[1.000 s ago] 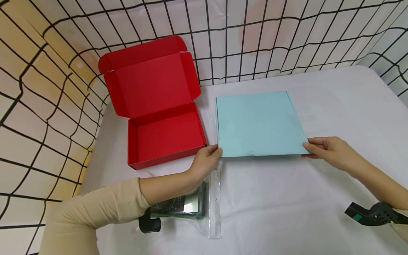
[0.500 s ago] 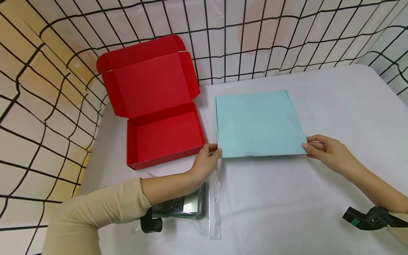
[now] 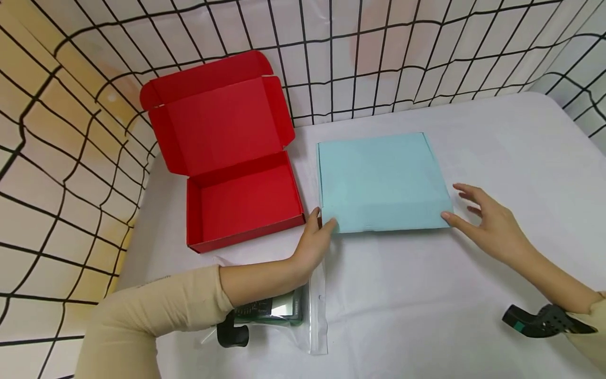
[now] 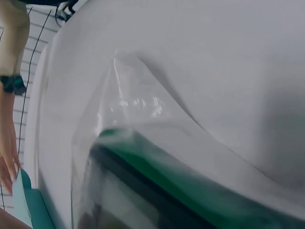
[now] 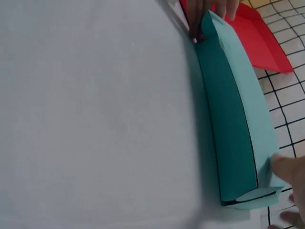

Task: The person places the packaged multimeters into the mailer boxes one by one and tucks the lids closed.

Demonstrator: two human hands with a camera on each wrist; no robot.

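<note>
A light blue cardboard mailer box (image 3: 383, 184) lies on the white table, its lid lowered. My left hand (image 3: 312, 250) holds its near left corner, thumb on top and the other fingers down the side. At the near right corner, the thumb of my right hand (image 3: 497, 226) touches the lid edge while its fingers stand spread off the side. From the right wrist, the box (image 5: 228, 114) shows its long front wall, and a flap (image 5: 257, 193) shows at the right end. Beneath my left forearm lies a clear zip bag (image 3: 318, 316) with a dark green-edged item inside, partly hidden.
An open red cardboard box (image 3: 246, 202) stands left of the blue one, lid raised against the black wire grid (image 3: 355, 58). The grid runs along the back and left. White cloth (image 3: 402, 305) covers the table.
My right fingers have come off the blue box's side and spread, leaving the thumb at the corner. My left thumb has slid further onto the lid. The box has hardly moved.
</note>
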